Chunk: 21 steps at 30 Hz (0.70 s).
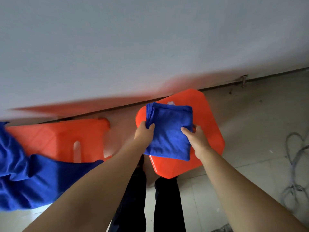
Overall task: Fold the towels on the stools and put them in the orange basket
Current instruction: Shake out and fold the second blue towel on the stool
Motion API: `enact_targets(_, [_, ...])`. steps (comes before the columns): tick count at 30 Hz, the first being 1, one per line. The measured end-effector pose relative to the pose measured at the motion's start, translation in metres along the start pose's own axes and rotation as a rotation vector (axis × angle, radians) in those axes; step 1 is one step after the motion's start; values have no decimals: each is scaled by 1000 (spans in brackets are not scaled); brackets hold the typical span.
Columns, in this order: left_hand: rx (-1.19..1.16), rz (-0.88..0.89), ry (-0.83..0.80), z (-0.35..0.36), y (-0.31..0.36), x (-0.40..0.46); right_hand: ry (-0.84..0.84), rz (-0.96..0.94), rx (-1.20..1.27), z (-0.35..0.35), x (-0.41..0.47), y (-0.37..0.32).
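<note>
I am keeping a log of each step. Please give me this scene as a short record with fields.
folded towel: blue folded towel, over the right stool
left hand: left hand pinches its left edge
right hand: right hand grips its right edge
unfolded towel: crumpled blue towel on the left stool
orange basket: not in view
floor: loose cable at right

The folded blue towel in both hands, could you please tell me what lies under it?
Under the folded blue towel is the orange stool, its top showing around it. Both hands grip the towel's edges. The stool surface directly beneath is hidden.
</note>
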<state>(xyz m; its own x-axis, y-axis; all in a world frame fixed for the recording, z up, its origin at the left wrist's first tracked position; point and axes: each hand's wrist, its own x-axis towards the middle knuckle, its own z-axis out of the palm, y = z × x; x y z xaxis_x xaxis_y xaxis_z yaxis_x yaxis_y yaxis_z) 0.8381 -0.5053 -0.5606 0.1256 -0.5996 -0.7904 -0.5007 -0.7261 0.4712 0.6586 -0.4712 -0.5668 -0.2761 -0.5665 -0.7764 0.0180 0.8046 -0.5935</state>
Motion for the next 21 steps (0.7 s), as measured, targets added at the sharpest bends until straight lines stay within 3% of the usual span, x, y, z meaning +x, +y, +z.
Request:
enact_targets(3, [-67, 38, 14, -7, -1, -11, -68, 110, 125, -6, -9, -8])
enact_targets(9, [-217, 132, -18, -24, 40, -72, -170, -7, 264, -44, -63, -47])
enact_targets(16, [-409, 185, -320, -64, 117, -170, -288, -184, 366, -107, -162, -107])
enact_targets(21, [-434, 258, -507, -84, 154, -233, -120, -348, 409, -132, -238, -126])
